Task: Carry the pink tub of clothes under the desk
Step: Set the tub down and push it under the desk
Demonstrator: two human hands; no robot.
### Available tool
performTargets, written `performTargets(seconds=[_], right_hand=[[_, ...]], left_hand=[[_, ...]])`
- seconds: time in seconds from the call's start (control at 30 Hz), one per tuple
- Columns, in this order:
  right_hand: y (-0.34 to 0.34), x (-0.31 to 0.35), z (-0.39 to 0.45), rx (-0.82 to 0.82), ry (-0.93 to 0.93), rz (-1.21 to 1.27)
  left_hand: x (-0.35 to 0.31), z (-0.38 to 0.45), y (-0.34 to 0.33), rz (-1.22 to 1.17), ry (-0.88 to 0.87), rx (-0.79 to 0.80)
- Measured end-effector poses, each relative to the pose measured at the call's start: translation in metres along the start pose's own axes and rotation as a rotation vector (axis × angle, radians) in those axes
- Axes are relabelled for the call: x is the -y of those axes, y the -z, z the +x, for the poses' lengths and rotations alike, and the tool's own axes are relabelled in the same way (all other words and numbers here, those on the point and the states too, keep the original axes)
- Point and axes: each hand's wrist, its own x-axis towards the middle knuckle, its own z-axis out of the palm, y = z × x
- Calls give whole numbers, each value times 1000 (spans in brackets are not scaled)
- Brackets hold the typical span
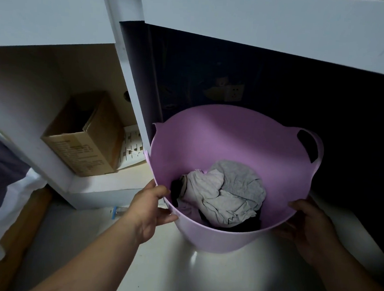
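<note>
The pink tub (pixel 228 138) is round, with a cut-out handle at its far right rim. It sits at the mouth of the dark space under the white desk (pixel 274 26). Crumpled grey and white clothes (pixel 226 195), with something dark beneath, lie in its bottom. My left hand (pixel 150 208) grips the near left rim, thumb over the edge. My right hand (pixel 306 223) holds the near right side of the rim from outside. Whether the tub's base rests on the floor is hidden.
A white upright desk panel (pixel 132 77) stands just left of the tub. Left of it, a shelf holds a cardboard box (pixel 84 138) and a white perforated item (pixel 132 145). A wall socket (pixel 233 92) shows in the dark recess. Pale floor (pixel 177 276) lies below.
</note>
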Motion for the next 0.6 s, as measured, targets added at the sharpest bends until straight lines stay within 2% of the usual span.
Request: performTargets(seconds=[0.6], right_hand=[[-15,19,60,29,-2,-24]], left_hand=[[-27,20,-25,-26,-76,-84]])
